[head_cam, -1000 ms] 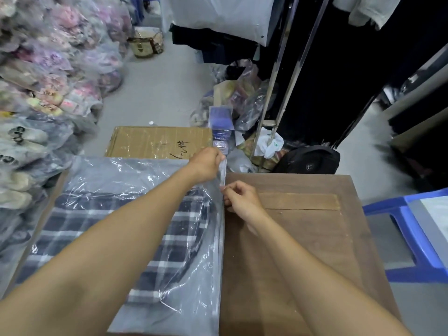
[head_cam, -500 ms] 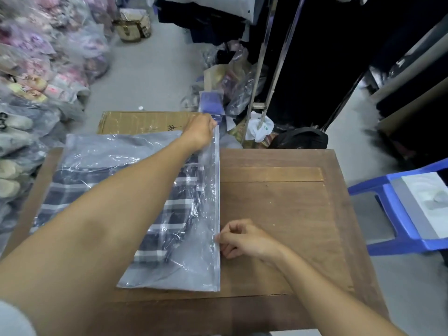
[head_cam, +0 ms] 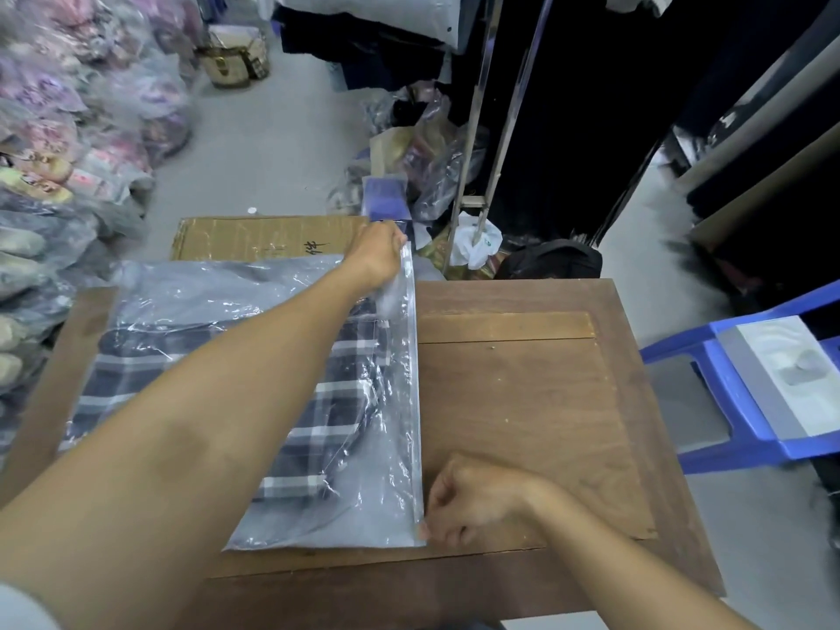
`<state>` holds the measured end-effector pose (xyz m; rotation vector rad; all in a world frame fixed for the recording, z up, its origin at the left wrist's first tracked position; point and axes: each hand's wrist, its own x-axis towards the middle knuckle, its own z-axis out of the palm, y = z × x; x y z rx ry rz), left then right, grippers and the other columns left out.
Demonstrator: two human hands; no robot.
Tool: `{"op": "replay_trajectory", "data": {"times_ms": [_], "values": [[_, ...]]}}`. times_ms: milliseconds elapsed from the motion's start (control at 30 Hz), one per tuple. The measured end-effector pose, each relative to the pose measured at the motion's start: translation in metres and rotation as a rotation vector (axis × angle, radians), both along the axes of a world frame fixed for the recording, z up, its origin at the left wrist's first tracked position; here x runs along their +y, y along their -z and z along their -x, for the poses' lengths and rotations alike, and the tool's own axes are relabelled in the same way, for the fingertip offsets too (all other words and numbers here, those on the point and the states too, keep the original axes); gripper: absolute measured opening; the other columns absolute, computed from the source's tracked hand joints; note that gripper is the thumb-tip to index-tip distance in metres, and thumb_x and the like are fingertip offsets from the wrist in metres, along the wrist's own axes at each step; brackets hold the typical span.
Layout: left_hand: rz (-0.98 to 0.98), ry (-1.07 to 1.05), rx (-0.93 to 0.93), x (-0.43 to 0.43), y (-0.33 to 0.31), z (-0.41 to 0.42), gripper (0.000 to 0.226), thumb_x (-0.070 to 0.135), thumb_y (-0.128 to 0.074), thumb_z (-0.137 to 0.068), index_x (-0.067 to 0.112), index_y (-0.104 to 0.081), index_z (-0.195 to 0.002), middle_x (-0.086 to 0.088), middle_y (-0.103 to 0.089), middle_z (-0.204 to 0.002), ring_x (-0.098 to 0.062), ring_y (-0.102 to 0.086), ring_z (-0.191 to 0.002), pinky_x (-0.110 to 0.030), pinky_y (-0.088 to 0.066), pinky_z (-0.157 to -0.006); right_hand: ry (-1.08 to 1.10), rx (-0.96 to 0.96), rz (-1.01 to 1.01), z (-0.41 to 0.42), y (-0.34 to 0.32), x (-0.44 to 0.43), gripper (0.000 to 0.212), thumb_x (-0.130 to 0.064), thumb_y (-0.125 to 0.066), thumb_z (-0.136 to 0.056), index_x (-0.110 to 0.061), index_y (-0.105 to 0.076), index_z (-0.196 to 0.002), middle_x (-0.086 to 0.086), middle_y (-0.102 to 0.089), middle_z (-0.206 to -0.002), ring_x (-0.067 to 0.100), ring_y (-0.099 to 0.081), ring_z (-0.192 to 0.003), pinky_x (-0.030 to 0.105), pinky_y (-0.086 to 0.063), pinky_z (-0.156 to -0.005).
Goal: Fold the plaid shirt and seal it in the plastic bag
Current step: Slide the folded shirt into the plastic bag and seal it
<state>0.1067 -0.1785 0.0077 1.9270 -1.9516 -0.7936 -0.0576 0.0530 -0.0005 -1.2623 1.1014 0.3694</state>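
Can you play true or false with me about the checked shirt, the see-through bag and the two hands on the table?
1. The dark blue-and-white plaid shirt is inside the clear plastic bag. True.
2. The right hand pinches the bag's far corner. False: it pinches the near corner; the left hand holds the far one.
3. The bag lies on a brown wooden table. True.
4. A red plastic chair stands beside the table. False: the plastic chair is blue.

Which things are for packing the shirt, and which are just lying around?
For the job: plaid shirt, plastic bag, left hand, right hand, wooden table.

Just lying about: cardboard box, blue chair, black bag.
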Motion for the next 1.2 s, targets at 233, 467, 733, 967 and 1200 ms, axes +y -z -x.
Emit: {"op": "replay_trajectory", "data": {"times_ms": [233, 467, 733, 967, 1200], "values": [[-0.134, 0.163, -0.091, 0.037, 0.006, -0.078, 0.058, 0.034, -0.053, -0.097, 0.013, -0.036, -0.149, -0.016, -0.033, -0.155, -0.038, -0.024, -0.145, -0.047, -0.019, -0.12, 0.204, 0.2, 0.636, -0.034, -0.032, -0.055, 0.03, -0.05, -0.058, -0.093, -0.021, -0.063, -0.086, -0.003, -0.065, -0.088, 0.015, -0.057, -0.08, 0.031, -0.045, -0.066], [-0.041, -0.29, -0.378, 0.125, -0.01, -0.198, 0.057, 0.063, -0.054, -0.087, 0.015, -0.055, -0.117, -0.014, -0.049, -0.128, -0.036, -0.039, -0.126, -0.049, -0.03, -0.106, 0.043, 0.249, 0.952, -0.134, -0.015, -0.069, 0.069, -0.067, -0.044, -0.091, -0.024, -0.037, -0.145, 0.008, -0.028, -0.154, 0.031, -0.018, -0.141, 0.051, -0.026, -0.115], [-0.187, -0.112, -0.167, 0.17, 0.006, -0.207, 0.115, 0.095, -0.037, -0.061, 0.023, -0.032, -0.15, 0.0, -0.025, -0.156, -0.026, -0.019, -0.148, -0.05, -0.022, -0.12, -0.069, 0.379, 0.931, -0.113, 0.013, -0.076, 0.09, -0.077, -0.024, -0.09, -0.022, -0.005, -0.158, 0.006, 0.005, -0.168, 0.034, 0.018, -0.151, 0.055, 0.004, -0.122], [-0.187, 0.158, -0.207, 0.142, 0.023, -0.12, 0.128, 0.095, -0.046, -0.058, 0.032, 0.005, -0.157, 0.005, 0.024, -0.163, -0.018, 0.029, -0.147, -0.045, 0.008, -0.123, -0.026, 0.448, 0.949, -0.008, 0.019, -0.109, 0.092, -0.081, -0.024, -0.087, -0.027, -0.006, -0.159, -0.002, 0.008, -0.168, 0.023, 0.023, -0.15, 0.049, 0.006, -0.123], [-0.161, 0.148, -0.23, 0.131, 0.031, -0.083, 0.127, 0.095, -0.043, -0.06, 0.031, 0.007, -0.156, 0.004, 0.027, -0.162, -0.02, 0.032, -0.146, -0.043, 0.013, -0.12, -0.012, 0.439, 0.959, 0.031, 0.023, -0.124, 0.092, -0.083, -0.025, -0.084, -0.033, -0.005, -0.158, -0.006, 0.008, -0.168, 0.019, 0.023, -0.15, 0.047, 0.006, -0.124]]}}
